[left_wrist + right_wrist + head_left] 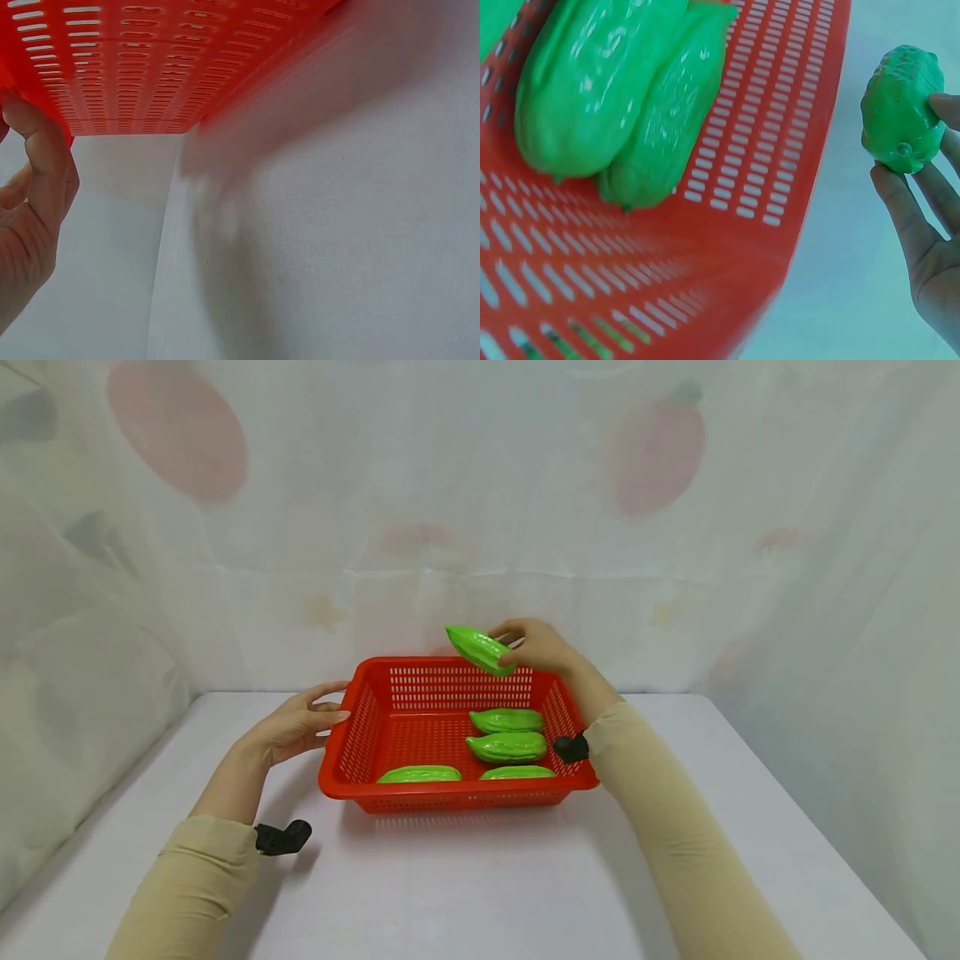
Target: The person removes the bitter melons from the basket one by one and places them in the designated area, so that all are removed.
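A red plastic basket (457,790) with slotted walls stands on the table. My left hand (300,724) grips its left rim, and the left wrist view shows curled fingers (49,161) at the basket's edge. Above the far rim, my right hand (543,647) pinches a green bitter melon (478,647) by one end, its pointed tip toward the left. Two bitter melons (507,747) lie side by side in the basket's right half. Along the near wall, another bitter melon (420,774) and one to its right (517,772) are partly hidden by the rim.
A white cover lies over the table (450,893). Behind it hangs a pale curtain (480,485) with faded fruit prints, and pale sheets close off both sides. A black wrist mount (283,837) sits at each sleeve's cuff.
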A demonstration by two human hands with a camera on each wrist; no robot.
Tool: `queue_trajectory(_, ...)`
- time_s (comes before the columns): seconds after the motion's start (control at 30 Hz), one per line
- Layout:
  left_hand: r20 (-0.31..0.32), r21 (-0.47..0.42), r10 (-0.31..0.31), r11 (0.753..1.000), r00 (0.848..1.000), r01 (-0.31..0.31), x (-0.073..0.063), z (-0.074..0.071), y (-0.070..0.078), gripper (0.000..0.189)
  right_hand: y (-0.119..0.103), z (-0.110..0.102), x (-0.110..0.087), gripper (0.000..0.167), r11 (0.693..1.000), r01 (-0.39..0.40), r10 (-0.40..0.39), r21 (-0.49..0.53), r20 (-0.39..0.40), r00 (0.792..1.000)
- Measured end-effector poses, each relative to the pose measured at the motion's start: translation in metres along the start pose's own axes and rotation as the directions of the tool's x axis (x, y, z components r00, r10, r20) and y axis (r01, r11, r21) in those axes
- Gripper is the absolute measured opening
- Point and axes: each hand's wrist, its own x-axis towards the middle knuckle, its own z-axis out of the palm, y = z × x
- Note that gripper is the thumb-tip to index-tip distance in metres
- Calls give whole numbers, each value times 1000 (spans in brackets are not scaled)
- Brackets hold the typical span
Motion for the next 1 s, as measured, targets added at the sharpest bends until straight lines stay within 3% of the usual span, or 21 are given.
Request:
queue_trajectory(0.4,9,-12,9,1000,1000,-9,2,-2,-5,74,12,-22,-13,50,997,-46,43,-65,-38,998)
queue_trajectory(1.0,9,-34,5,999,1000,-5,1,0,-2,74,40,-46,-40,51,993,-91,86,-79,-67,994)
